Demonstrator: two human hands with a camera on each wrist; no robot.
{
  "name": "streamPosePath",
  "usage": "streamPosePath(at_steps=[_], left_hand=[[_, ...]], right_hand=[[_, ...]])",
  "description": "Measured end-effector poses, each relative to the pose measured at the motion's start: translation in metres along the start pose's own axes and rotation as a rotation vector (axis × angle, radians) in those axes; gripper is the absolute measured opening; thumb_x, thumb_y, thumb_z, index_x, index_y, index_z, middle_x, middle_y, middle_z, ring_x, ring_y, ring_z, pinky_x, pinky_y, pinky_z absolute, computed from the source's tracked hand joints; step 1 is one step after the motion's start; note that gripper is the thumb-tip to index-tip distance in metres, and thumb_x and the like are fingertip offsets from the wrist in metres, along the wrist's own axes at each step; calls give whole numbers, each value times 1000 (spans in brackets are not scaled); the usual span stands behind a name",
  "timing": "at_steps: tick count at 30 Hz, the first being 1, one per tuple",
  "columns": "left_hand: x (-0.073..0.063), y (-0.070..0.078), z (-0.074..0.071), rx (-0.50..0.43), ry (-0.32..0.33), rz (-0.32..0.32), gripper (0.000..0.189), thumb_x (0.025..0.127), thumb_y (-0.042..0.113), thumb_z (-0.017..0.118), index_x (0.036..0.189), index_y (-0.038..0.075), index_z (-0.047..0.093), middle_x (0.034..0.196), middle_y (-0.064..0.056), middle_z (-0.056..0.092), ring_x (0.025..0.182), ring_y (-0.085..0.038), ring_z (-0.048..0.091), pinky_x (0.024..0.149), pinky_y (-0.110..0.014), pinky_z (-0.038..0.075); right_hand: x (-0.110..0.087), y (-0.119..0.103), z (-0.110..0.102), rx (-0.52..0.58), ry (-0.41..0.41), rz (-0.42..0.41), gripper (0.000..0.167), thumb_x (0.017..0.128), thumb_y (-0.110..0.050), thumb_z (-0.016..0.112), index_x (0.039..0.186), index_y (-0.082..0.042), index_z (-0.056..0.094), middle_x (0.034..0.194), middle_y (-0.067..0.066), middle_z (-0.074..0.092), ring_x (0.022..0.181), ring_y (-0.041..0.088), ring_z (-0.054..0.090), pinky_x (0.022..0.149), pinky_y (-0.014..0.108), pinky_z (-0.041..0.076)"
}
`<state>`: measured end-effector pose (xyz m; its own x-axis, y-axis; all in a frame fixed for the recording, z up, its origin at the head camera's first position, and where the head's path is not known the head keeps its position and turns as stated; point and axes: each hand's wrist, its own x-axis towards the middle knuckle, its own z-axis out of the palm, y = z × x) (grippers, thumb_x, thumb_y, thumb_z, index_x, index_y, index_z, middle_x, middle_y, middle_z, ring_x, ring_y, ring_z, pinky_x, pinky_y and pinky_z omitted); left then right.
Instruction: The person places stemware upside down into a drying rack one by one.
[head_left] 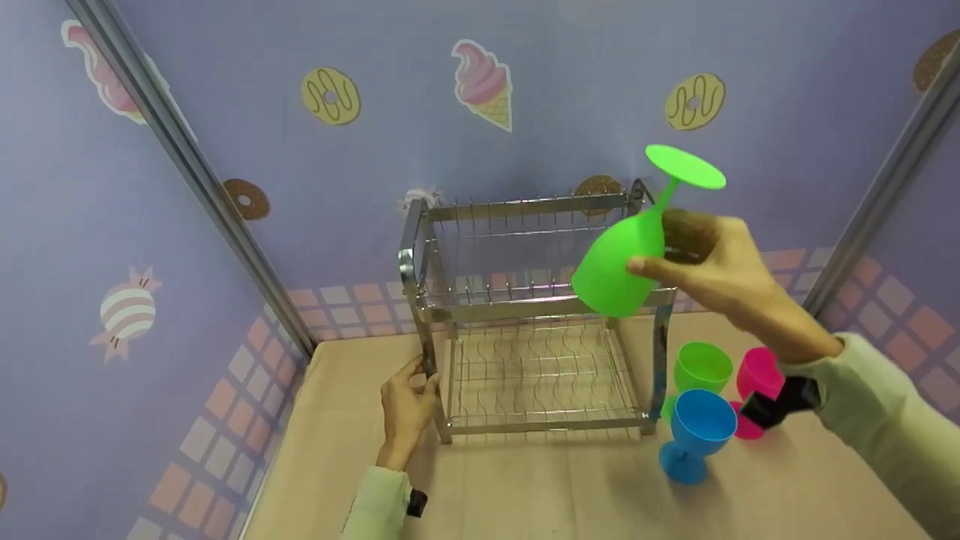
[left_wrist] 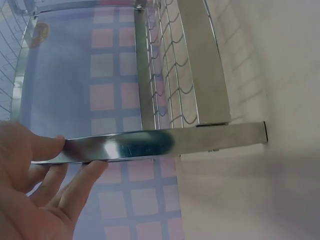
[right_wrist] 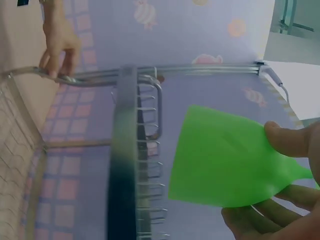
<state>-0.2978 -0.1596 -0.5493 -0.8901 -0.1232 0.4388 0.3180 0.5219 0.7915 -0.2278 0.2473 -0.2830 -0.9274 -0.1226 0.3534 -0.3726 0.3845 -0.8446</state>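
Upside-down green plastic goblet (head_left: 619,262), pinched in the right hand (head_left: 724,270) near the upper right edge of the silver two-tier metal rack (head_left: 510,310), whose left front upright (head_left: 422,330) the left hand (head_left: 409,405) grips

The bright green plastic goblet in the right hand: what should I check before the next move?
1. Right hand grips the green goblet: ok, thumb and fingers around its bowl.
2. Left hand grips the two-tier silver metal rack: ok, on its left front upright.
3. Green goblet held straight: not ok, upside down but tilted.
4. Green goblet clear of the rack: cannot tell, they overlap in the head view.
5. Blue plastic goblet upright: ok.
6. Pink plastic goblet fully visible: not ok, partly hidden.
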Motion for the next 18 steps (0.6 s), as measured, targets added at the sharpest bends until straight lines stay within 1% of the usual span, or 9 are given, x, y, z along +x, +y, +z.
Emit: streamPosePath(at_steps=[2,5,8,13,16,18], left_hand=[[1,0,0,2,-15,18,41,93,-8,75,133,-3,70,117,-23,77,96,-40,80,75,-42,69],[1,0,0,1,-23,41,40,94,-9,74,133,-4,70,120,-25,76,104,-43,78,78,-41,69],[0,-1,0,-3,-20,37,38,94,-9,74,132,-2,71,121,-24,76,105,-43,77,78,-40,69],[-1,-2,0,-2,-21,40,35,95,-9,73,128,1,73,120,-23,77,106,-42,77,78,-41,69],[0,-2,1,15,-15,55,31,95,-8,73,123,3,75,118,-22,78,103,-41,78,77,-43,69],[1,-1,2,21,-11,58,30,95,-7,73,123,4,76,117,-22,78,99,-40,79,76,-45,69]], right_hand=[[11,-6,-5,-19,-3,2,59,94,-23,85,145,-3,62,142,19,68,123,26,73,98,23,61],[27,-12,-9,-62,7,11,58,93,-26,87,143,-7,65,141,14,70,125,28,72,100,25,61],[44,-12,-12,-105,27,20,60,91,-28,88,143,-8,66,140,13,71,126,31,71,104,31,61],[72,-2,-12,-179,73,13,61,89,-28,90,142,-6,67,139,15,71,128,33,70,109,44,59],[86,9,-9,-209,85,8,62,89,-25,89,142,-3,65,140,18,70,129,36,69,111,50,57],[93,17,-7,-229,89,13,63,89,-23,89,143,-1,64,141,20,69,130,39,68,112,53,56]])
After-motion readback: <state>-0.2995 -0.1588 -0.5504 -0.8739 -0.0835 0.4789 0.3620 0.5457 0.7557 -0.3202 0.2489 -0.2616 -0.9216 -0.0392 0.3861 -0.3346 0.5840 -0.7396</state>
